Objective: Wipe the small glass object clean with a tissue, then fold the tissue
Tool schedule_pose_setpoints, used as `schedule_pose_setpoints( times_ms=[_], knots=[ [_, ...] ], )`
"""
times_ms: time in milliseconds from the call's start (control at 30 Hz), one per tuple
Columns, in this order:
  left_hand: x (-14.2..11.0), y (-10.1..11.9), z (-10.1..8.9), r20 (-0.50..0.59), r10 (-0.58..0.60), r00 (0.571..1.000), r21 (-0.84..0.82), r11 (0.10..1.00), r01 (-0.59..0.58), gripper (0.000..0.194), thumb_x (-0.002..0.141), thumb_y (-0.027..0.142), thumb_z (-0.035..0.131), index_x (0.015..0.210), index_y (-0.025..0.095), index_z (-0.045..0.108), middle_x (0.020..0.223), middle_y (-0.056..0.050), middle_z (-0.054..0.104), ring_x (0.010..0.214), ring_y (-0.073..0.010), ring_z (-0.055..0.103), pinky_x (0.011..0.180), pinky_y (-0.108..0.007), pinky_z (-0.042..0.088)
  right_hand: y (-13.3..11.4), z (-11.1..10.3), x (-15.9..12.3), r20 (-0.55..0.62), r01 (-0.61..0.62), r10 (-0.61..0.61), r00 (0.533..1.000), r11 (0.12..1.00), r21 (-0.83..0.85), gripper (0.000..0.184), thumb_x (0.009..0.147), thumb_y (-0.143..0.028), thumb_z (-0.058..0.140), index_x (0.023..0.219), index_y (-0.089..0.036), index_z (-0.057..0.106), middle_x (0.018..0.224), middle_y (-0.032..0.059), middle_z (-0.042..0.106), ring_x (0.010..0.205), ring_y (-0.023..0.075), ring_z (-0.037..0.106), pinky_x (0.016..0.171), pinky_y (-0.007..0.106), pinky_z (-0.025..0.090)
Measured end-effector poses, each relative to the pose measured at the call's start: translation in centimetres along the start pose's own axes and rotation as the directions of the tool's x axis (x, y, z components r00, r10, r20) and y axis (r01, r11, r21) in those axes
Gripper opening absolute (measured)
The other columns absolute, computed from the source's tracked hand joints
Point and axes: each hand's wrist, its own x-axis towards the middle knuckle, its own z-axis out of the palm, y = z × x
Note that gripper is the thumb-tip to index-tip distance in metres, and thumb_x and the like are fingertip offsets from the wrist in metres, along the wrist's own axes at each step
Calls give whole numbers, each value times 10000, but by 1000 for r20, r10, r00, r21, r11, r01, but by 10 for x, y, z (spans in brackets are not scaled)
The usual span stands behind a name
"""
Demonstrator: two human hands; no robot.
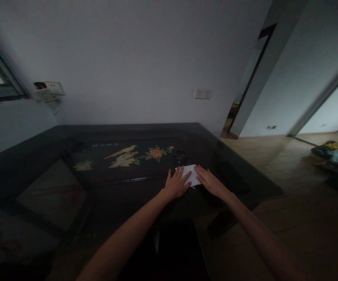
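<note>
A small white sheet of paper lies flat on the dark glossy table. My left hand rests on its left part with the fingers spread and stretched out. On the right edge of the paper lies my right hand, its fingers extended and fairly flat. Neither hand grips anything; both touch the paper from above. Just behind the paper stands a small round glass-like object, too dim to make out exactly.
The tabletop carries a bird picture and a flower picture. A wall socket is behind the table, with more sockets at the left corner. Bagged items sit near the wooden floor's right side.
</note>
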Motion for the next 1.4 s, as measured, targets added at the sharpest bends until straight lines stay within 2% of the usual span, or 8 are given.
schedule_pose_setpoints(
  times_ms=[200, 300, 400, 467, 567, 633, 833, 1400],
  knots=[
    [-3, -1, -14, -23, -13, 1000, -77, 997, 12, 602, 918, 516, 296, 1454, 246, 252, 1555, -100, 176, 1432, -276, 145, 1114, -571, 157, -16, -4, -3, -68, -24, 25, 997, 999, 26, 492, 940, -397, 293, 1373, -215, 435, 1465, 81, 389, 1389, 240, 293, 1122, 534, 207],
    [-9, -14, -36, -154, -20, 988, -227, 974, -15, 485, 921, 428, 342, 1351, 222, 433, 1459, -103, 397, 1349, -245, 348, 1111, -490, 230, -49, -22, 0, -264, 26, 21, 964, 984, 174, 469, 929, -405, 321, 1315, -214, 507, 1412, 83, 469, 1333, 235, 394, 1112, 465, 279],
    [-18, -41, -57, -252, -110, 961, -507, 861, -34, 322, 892, 344, 378, 1017, 196, 635, 1059, -75, 675, 995, -186, 603, 906, -314, 439, -98, -28, 18, -374, 124, 57, 926, 888, 442, 371, 902, -419, 402, 1113, -223, 637, 1170, 80, 656, 1111, 231, 590, 980, 387, 433],
    [-24, -60, -64, -275, -235, 932, -659, 753, -4, 304, 866, 343, 382, 753, 173, 607, 773, -45, 653, 758, -161, 600, 737, -274, 464, -131, -18, 40, -342, 154, 83, 936, 778, 609, 316, 880, -432, 442, 933, -208, 658, 956, 64, 700, 913, 210, 648, 812, 331, 501],
    [-33, -85, -60, -266, -459, 848, -823, 566, 48, 304, 853, 363, 342, 633, 188, 457, 554, 29, 458, 519, -108, 451, 529, -223, 388, -167, 11, 76, -207, 95, 122, 971, 599, 795, 315, 843, -467, 470, 716, -197, 572, 636, 2, 594, 595, 141, 575, 560, 243, 452],
    [-37, -96, -52, -279, -526, 804, -826, 558, 79, 305, 854, 362, 310, 607, 198, 383, 526, 49, 376, 486, -96, 376, 492, -212, 338, -180, 33, 94, -117, 34, 124, 985, 532, 846, 367, 838, -490, 446, 621, -201, 505, 518, -30, 494, 484, 112, 483, 469, 219, 376],
    [-39, -105, -38, -277, -463, 842, -760, 642, 103, 312, 830, 368, 393, 577, 185, 402, 554, 40, 427, 571, -103, 410, 563, -217, 329, -181, 70, 95, -96, 22, 123, 988, 502, 865, 361, 831, -467, 424, 582, -207, 449, 479, -48, 424, 444, 98, 402, 440, 221, 305],
    [-34, -107, -38, -270, -423, 865, -683, 718, 138, 323, 850, 381, 366, 594, 188, 405, 554, 40, 431, 578, -112, 408, 564, -229, 293, -176, 73, 95, -79, 11, 106, 991, 532, 846, 301, 852, -319, 403, 581, -198, 458, 498, -40, 471, 456, 97, 445, 457, 216, 337]
  ],
)
